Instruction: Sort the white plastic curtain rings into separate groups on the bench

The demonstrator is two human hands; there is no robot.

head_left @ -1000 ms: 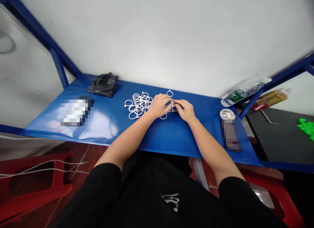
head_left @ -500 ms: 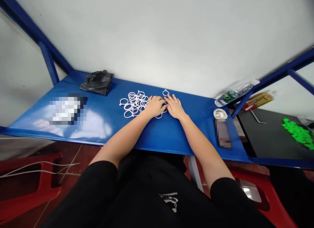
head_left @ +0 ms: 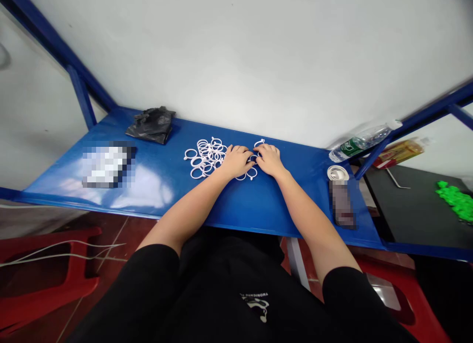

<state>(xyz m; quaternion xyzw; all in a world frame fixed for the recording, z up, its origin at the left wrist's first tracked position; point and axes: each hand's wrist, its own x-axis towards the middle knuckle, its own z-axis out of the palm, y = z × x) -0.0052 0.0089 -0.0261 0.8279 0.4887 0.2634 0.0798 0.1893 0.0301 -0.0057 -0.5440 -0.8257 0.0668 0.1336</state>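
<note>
White plastic rings (head_left: 197, 161), each with a small knob, lie in a loose pile on the blue table (head_left: 148, 185). Over the right side of this pile rests my left hand (head_left: 237, 161), palm down, its fingers apart and partly covering several rings. Close beside it, my right hand (head_left: 270, 159) is also palm down with fingers a little bent and apart. One ring (head_left: 259, 143) shows at the right fingertips, and another ring (head_left: 252, 173) lies between the hands on the near side. What is under the palms is hidden.
A black plastic bag (head_left: 153, 126) lies at the back left, near a blurred-out item (head_left: 107, 165). To the right are a water bottle (head_left: 364, 142), a coiled white cable (head_left: 337, 173) and a phone (head_left: 343, 204). Green pieces (head_left: 456, 200) sit on a dark surface farther right.
My right hand has moved slightly away from the left, and its fingers are more bent. The ring by its fingertips has shifted and is now partly covered. The view has shifted a little.
</note>
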